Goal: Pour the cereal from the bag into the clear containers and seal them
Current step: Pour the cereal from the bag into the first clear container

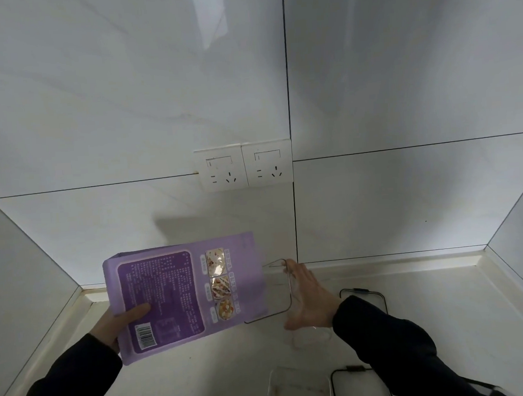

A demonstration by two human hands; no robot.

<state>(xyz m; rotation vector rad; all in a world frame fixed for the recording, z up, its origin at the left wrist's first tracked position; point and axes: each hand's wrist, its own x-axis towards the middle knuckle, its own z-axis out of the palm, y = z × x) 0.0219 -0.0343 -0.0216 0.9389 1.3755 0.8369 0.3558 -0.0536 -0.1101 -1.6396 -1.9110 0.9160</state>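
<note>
The left hand (115, 324) holds the purple cereal bag (183, 294) up off the counter (204, 385), thumb pressed flat on the printed face near the barcode, the other fingers hidden behind it. The bag lies almost on its side: its long axis runs from about 8 o'clock, where the hand grips it, to about 2 o'clock. Which end is the mouth I cannot tell for sure, though the far end points toward the container, so that is probably it.

The right hand (306, 299) is at 3 o'clock from the bag, fingers together and slightly curled against the side of a clear container (285, 288) — steadying it, it seems, rather than lifting it. The container's rim shows as a thin dark outline; its left part is hidden behind the bag's far end. So the bag's upper end already sits over or just in front of the opening, and the pour likely turns on tipping that end down toward 3 o'clock while the right hand keeps the container from sliding.

No cereal is visible in the container. A second clear container (299, 388) stands at 6 o'clock, near the bottom edge, with two dark-rimmed lids (362, 294) lying to the right — none fitted yet. The left hand alone controls the bag's angle.
</note>
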